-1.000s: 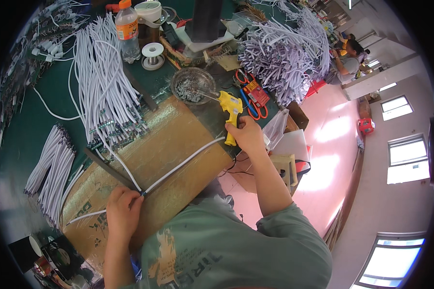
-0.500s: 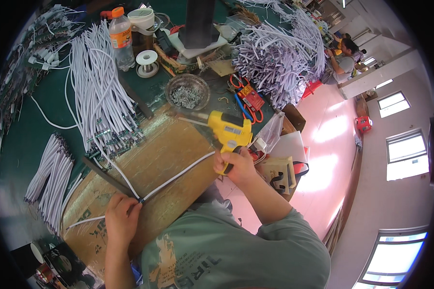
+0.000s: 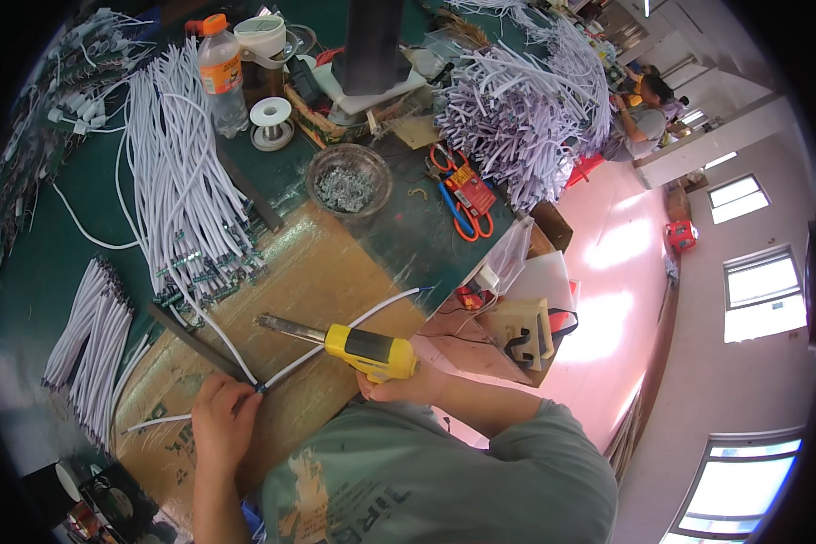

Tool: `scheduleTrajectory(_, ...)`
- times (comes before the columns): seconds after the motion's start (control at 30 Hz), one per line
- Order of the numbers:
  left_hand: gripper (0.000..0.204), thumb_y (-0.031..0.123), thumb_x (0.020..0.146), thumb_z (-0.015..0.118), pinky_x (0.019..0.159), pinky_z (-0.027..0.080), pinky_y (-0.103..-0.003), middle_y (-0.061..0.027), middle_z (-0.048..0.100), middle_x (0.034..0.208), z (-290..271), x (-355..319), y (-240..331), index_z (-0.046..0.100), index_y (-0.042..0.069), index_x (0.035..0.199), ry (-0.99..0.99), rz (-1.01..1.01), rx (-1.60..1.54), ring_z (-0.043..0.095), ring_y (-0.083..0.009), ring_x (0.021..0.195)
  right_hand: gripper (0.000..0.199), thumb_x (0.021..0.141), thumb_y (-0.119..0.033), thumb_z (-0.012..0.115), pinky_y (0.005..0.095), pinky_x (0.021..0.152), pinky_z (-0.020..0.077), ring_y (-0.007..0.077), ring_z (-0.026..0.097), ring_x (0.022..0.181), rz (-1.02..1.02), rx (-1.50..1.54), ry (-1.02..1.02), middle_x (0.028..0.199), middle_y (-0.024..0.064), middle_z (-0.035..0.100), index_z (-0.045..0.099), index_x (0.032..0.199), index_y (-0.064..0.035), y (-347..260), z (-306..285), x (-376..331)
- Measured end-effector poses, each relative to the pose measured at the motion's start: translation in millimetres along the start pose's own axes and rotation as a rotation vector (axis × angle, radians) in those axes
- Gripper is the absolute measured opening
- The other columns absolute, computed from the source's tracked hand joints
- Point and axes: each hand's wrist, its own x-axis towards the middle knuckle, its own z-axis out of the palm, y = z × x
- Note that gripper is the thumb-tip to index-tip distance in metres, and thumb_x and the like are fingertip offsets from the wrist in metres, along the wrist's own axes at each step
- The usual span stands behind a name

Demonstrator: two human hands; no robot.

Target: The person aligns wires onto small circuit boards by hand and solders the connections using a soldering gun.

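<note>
Fingers (image 3: 245,392) of the left hand (image 3: 222,422) pinching a white cable (image 3: 372,313) at its dark joint, on the cardboard sheet (image 3: 308,272) covering the near bench (image 3: 27,299); right hand (image 3: 399,388) closed around a yellow soldering gun (image 3: 358,349), its metal tip lying just beside the cable; beyond: bundled white cables (image 3: 181,190), metal bowl (image 3: 347,179), red scissors (image 3: 462,195), solder spool (image 3: 271,124), plastic bottle (image 3: 221,72).

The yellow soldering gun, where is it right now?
In the head view, the yellow soldering gun is low centre in the right hand, above the cardboard sheet, tip pointing left.
</note>
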Motion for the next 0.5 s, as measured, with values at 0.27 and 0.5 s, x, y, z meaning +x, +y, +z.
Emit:
scheduleTrajectory(0.27,0.011,0.004,0.075,0.078,0.065,0.052,-0.037,-0.0117,0.063,0.089,0,1,1,0.071,0.002,0.083,-0.008,-0.027,-0.016,0.064,-0.0286,0.075,0.033,0.087,-0.013,0.079,0.0287,0.087,0.0473,0.0107,0.058,0.095,0.079,-0.121,0.078,0.102,-0.0002,0.063,0.061,0.115,-0.0062,19,-10,-16)
scheduleTrajectory(0.5,0.011,0.003,0.075,0.078,0.065,0.053,-0.036,-0.0114,0.063,0.088,2,2,3,0.071,0.001,0.083,0.003,-0.047,-0.044,0.064,-0.0282,0.074,0.030,0.088,-0.014,0.079,0.0287,0.086,0.0479,0.0109,0.059,0.095,0.040,-0.163,0.091,0.099,-0.0001,0.063,0.063,0.112,-0.0059,29,-10,-21)
